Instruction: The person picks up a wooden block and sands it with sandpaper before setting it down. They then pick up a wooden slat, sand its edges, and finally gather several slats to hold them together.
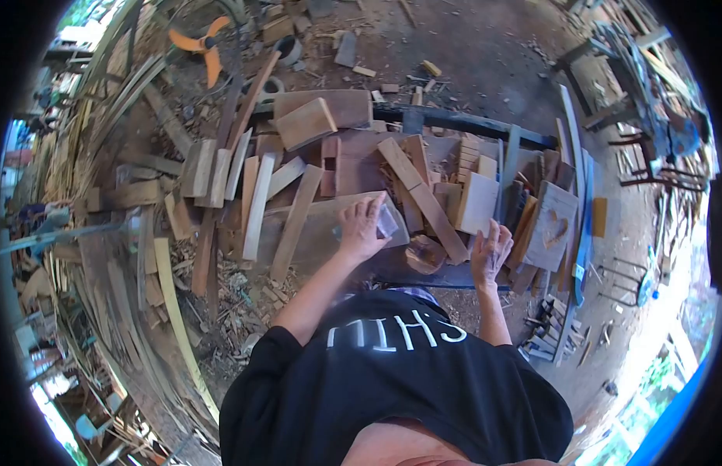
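Observation:
My left hand (pixel 362 227) is closed over a small wooden block (pixel 387 222), whose pale side shows to the right of the fingers. Beneath it lies a broad wooden board (pixel 314 233) on the workbench. My right hand (pixel 491 255) has its fingers apart, with the fingertips right at the lower corner of a light rectangular wooden block (pixel 477 203). Between the hands sits a rough brown chunk of wood (pixel 424 255), beside a long wooden strip (pixel 427 203) lying at a slant.
Several wooden strips (pixel 258 206) lie on the left of the bench. To the right are a board with a heart shape (pixel 549 229) and a long blue bar (pixel 584 233). An orange fan blade (pixel 201 45) is at the upper left. Scraps litter the ground.

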The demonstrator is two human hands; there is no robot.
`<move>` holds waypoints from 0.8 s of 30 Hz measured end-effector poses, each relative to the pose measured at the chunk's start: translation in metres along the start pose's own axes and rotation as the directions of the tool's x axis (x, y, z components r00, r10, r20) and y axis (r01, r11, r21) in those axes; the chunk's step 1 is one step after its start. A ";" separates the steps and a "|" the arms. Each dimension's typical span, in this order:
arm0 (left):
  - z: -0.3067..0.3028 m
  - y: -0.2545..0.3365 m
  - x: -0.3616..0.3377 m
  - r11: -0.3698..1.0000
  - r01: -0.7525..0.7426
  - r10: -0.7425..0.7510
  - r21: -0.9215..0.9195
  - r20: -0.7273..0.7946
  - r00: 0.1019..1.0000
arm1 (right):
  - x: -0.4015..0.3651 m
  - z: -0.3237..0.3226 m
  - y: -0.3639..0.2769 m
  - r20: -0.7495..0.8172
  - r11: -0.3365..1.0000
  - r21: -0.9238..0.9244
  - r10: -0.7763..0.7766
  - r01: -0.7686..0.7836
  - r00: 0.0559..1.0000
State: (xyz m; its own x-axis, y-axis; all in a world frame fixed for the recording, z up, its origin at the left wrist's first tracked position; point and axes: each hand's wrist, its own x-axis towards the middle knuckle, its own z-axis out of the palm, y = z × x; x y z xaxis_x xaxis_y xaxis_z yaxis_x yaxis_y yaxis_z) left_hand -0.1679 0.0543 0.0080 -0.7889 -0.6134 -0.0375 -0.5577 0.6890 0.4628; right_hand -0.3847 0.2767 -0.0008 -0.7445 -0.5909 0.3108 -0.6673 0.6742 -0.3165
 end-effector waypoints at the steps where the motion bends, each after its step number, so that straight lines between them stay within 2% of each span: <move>1: 0.000 0.001 -0.001 1.000 0.020 -0.020 0.010 -0.010 1.000 | 0.000 0.006 -0.011 0.006 1.000 0.017 -0.016 0.016 1.000; 3: 0.000 0.002 -0.001 1.000 0.015 -0.015 -0.008 -0.002 1.000 | 0.002 0.016 -0.034 0.161 0.980 0.148 -0.158 0.135 0.974; 4: 0.001 0.002 -0.002 1.000 0.015 -0.015 -0.005 -0.004 1.000 | 0.004 0.023 -0.046 0.223 0.969 0.200 -0.189 0.145 0.957; 5: 0.002 0.002 -0.001 0.999 0.045 -0.044 -0.017 0.042 0.998 | 0.008 0.034 -0.055 0.220 0.956 0.233 -0.230 0.179 0.948; 7: -0.007 0.007 -0.011 0.999 0.046 -0.046 0.000 -0.023 0.999 | 0.008 0.056 -0.068 0.324 0.974 0.134 -0.220 0.185 0.920; 9: -0.014 0.009 -0.018 0.996 0.079 -0.080 -0.045 -0.025 0.996 | 0.011 0.066 -0.074 0.413 0.982 0.048 -0.184 0.180 0.892; 10: -0.012 0.009 -0.024 0.995 0.068 -0.074 -0.072 -0.082 0.994 | 0.020 0.059 -0.079 0.539 0.989 0.040 -0.140 0.141 0.831; 11: -0.010 0.006 -0.028 0.996 0.056 -0.067 -0.076 -0.157 0.985 | 0.019 0.077 -0.066 0.492 0.980 0.039 -0.188 0.195 0.850; 12: -0.010 -0.001 -0.033 0.991 0.104 -0.118 -0.088 -0.177 0.977 | 0.024 0.075 -0.069 0.506 0.972 0.044 -0.220 0.230 0.834; 13: -0.009 -0.008 -0.037 0.983 0.151 -0.170 -0.105 -0.201 0.965 | 0.019 0.091 -0.059 0.429 0.973 0.038 -0.220 0.225 0.876; 14: -0.011 -0.014 -0.042 0.972 0.217 -0.233 -0.093 -0.251 0.940 | 0.024 0.096 -0.056 0.486 0.976 0.028 -0.201 0.214 0.851; 16: -0.021 -0.034 -0.057 0.950 0.307 -0.310 -0.064 -0.336 0.889 | 0.019 0.096 -0.059 0.429 0.970 0.022 -0.229 0.243 0.874; 18: -0.023 -0.055 -0.065 0.888 0.451 -0.451 -0.088 -0.352 0.820 | 0.021 0.104 -0.055 0.415 0.966 0.034 -0.248 0.257 0.876; 19: -0.025 -0.063 -0.069 0.884 0.459 -0.457 -0.088 -0.373 0.808 | 0.022 0.108 -0.049 0.431 0.967 0.059 -0.249 0.248 0.867; 22: -0.023 -0.087 -0.082 0.787 0.616 -0.576 -0.033 -0.397 0.715 | 0.032 0.108 -0.040 0.469 0.966 0.112 -0.257 0.232 0.845; 24: -0.017 -0.100 -0.090 0.770 0.638 -0.595 -0.024 -0.389 0.703 | 0.037 0.092 -0.052 0.502 0.972 0.172 -0.224 0.157 0.835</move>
State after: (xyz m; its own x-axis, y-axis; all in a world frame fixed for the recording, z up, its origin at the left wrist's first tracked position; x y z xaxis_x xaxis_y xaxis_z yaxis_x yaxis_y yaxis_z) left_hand -0.0368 0.0339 -0.0201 -0.1221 -0.9916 0.0431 -0.9263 0.1295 0.3539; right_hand -0.3796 0.1793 -0.0551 -0.4839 -0.8669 -0.1196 -0.7697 0.4867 -0.4131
